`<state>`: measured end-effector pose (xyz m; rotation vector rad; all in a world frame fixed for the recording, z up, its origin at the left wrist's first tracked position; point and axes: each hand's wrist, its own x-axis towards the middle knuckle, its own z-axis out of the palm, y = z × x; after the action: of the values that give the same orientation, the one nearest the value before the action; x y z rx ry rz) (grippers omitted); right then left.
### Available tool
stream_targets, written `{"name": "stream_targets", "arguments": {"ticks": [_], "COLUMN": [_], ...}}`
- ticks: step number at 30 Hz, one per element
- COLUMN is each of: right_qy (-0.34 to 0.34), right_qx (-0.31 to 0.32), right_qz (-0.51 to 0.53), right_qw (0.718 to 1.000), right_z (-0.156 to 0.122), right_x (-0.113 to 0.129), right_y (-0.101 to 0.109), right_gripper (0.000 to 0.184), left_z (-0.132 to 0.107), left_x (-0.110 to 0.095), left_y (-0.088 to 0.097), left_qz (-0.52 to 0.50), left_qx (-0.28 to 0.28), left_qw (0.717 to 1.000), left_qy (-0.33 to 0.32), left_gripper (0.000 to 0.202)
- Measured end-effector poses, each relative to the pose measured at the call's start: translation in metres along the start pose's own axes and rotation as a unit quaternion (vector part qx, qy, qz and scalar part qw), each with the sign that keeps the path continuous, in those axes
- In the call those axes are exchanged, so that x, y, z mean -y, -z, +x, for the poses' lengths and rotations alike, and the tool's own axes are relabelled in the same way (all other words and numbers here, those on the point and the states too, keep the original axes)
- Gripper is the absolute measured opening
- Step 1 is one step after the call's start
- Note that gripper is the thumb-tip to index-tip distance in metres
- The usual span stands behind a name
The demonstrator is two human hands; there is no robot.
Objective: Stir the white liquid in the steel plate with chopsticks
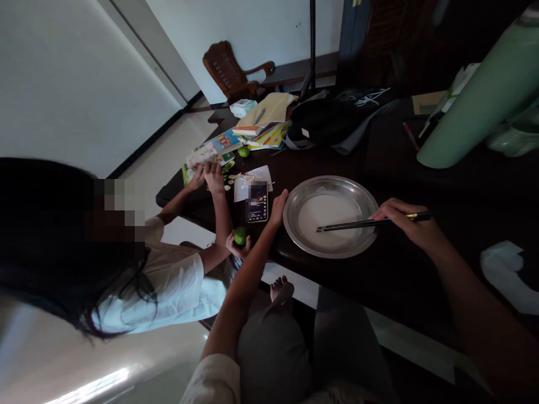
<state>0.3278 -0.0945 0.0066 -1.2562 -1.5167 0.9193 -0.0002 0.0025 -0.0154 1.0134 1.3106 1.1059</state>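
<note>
A round metal basin [295, 235] stands on the dark table, holding a milky white mixture [326, 216]. My left hand [278, 209] grips the basin's left rim, its thumb up along the edge and the other fingers partly hidden. In my right hand [406, 221] is a pair of black chopsticks [353, 225], held over the basin's right rim. Their tips rest in the white mixture, left of its middle. Just left of my left hand lies a lit phone [257, 203].
A person at the left handles something small over peelings [227, 177]; another hand holds a green fruit [240, 235] near my forearm. White paper [240, 193] with pale strips, stacked books [265, 134], a black bag [315, 120], a green cylinder [475, 101] and crumpled tissue [503, 261] surround the basin.
</note>
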Motion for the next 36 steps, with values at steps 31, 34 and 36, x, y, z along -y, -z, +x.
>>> {"name": "stream_targets", "arguments": {"ticks": [31, 34, 36], "right_qy": [0.004, 0.001, 0.003], "right_qx": [-0.046, -0.002, -0.019], "right_qz": [0.012, -0.004, -0.025], "right_qw": [0.999, 1.000, 1.000], "right_z": [0.0026, 0.0030, 0.0036], "right_x": [0.0034, 0.0019, 0.0011], "right_y": [0.0057, 0.0006, 0.0013], "right_gripper": [0.050, 0.048, 0.045], "left_z": [0.0044, 0.0055, 0.0063], "left_x": [0.0012, 0.0018, 0.0021], "left_y": [-0.0012, -0.0007, -0.0002], "left_qz": [0.007, 0.009, 0.013], "left_qx": [-0.002, -0.003, -0.001], "left_qw": [1.000, 1.000, 1.000], "left_qy": [0.001, 0.003, 0.003], "left_gripper": [0.053, 0.052, 0.050]}}
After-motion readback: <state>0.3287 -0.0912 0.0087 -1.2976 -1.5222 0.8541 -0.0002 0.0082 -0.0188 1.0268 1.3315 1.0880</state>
